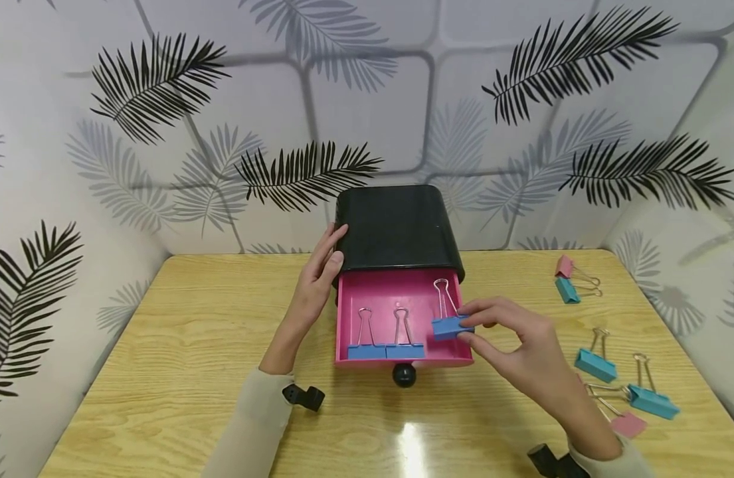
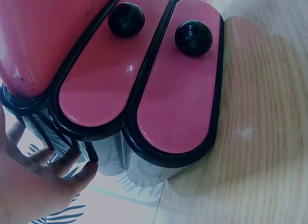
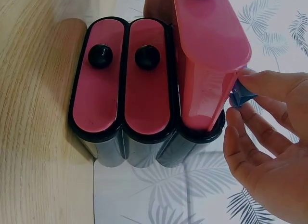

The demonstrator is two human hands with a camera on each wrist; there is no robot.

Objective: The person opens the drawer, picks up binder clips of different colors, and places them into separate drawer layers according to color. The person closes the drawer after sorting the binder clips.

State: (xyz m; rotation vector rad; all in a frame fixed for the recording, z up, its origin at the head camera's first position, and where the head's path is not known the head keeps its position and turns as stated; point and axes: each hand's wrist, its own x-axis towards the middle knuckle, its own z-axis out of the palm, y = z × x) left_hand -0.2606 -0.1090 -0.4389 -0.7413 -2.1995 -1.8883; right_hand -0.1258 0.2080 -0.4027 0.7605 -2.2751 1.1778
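Observation:
A black cabinet (image 1: 396, 226) has its top pink drawer (image 1: 372, 292) pulled out. Two blue binder clips (image 1: 367, 351) lie side by side along the drawer's front, handles toward the back. My right hand (image 1: 522, 345) pinches a third blue clip (image 1: 448, 327) at the drawer's right wall; in the right wrist view that clip (image 3: 242, 93) shows between thumb and fingers of the hand (image 3: 274, 132). My left hand (image 1: 311, 285) rests against the cabinet's left side with straight fingers. In the left wrist view the hand (image 2: 38, 180) touches the cabinet's side.
On the table's right side lie teal clips (image 1: 595, 364) and a pink clip (image 1: 628, 423), partly behind my right forearm. Farther back are another pink clip (image 1: 564, 266) and a teal one (image 1: 567, 291). Two closed drawers (image 2: 178, 98) with black knobs sit below the pulled-out one.

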